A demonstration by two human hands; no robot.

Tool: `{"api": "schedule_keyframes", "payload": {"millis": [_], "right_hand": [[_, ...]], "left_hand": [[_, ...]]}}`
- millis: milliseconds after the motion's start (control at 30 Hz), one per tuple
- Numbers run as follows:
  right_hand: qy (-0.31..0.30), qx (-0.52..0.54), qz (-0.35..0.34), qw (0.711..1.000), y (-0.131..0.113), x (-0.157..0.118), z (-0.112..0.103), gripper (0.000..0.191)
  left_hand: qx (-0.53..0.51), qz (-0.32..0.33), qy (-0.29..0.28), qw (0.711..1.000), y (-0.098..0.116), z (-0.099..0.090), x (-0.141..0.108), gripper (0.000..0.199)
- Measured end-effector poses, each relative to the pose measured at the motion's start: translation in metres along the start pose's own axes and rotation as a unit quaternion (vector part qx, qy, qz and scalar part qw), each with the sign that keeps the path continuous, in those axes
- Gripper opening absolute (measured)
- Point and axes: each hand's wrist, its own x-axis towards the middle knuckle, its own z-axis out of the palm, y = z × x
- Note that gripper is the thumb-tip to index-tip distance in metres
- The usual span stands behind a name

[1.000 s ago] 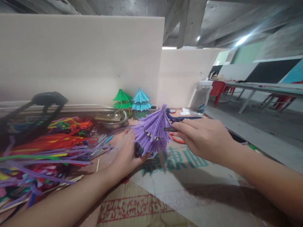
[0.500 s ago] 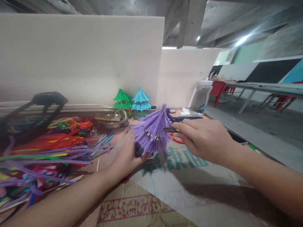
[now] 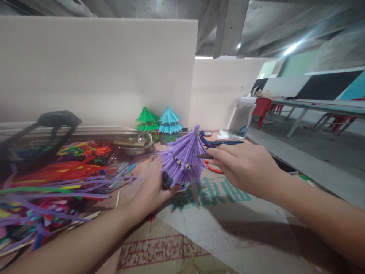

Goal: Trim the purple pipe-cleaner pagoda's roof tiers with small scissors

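Note:
A purple two-tiered pagoda model (image 3: 188, 163) made of pipe cleaners is tilted slightly over the table in front of me. My left hand (image 3: 152, 186) grips its base from the left, the fingertips partly hidden behind and under it. From the right, my right hand (image 3: 242, 163) pinches a dark, slim pointed tool (image 3: 203, 156), whose tip meets the purple strands of the upper roof. Most of the tool is covered by my fingers. Just behind the model lie a dark blue glue gun (image 3: 211, 144) and an orange-red scissor handle (image 3: 213, 167).
Green (image 3: 146, 120) and light-blue pagoda models (image 3: 170, 121) stand by the white partition (image 3: 97, 72). Pipe cleaners (image 3: 57, 171) cover the left side, near a metal bowl (image 3: 131, 146). A dark, blurred stand (image 3: 58, 118) rises there. A clear bottle (image 3: 242, 118) stands back right.
The dark tool's tip has shifted very slightly at the purple roof, and its outline looks narrower. Both hands and the pagoda model stay almost in place.

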Motion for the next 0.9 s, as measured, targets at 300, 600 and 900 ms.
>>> {"api": "schedule_keyframes", "payload": {"millis": [300,600,900], "right_hand": [[0.021,0.004,0.002,1.0,-0.0003,0.0022,-0.0028,0.025],[0.007,0.008,0.0,1.0,-0.0013,0.0016,-0.0007,0.026],[0.008,0.005,-0.004,1.0,-0.0016,0.0013,-0.0004,0.024]], "left_hand": [[0.001,-0.001,0.002,1.0,0.0009,0.0002,-0.0002,0.065],[0.008,0.005,0.004,1.0,0.0018,-0.0009,-0.0003,0.069],[0.014,0.01,0.003,1.0,0.0049,-0.0028,-0.0003,0.063]]}}
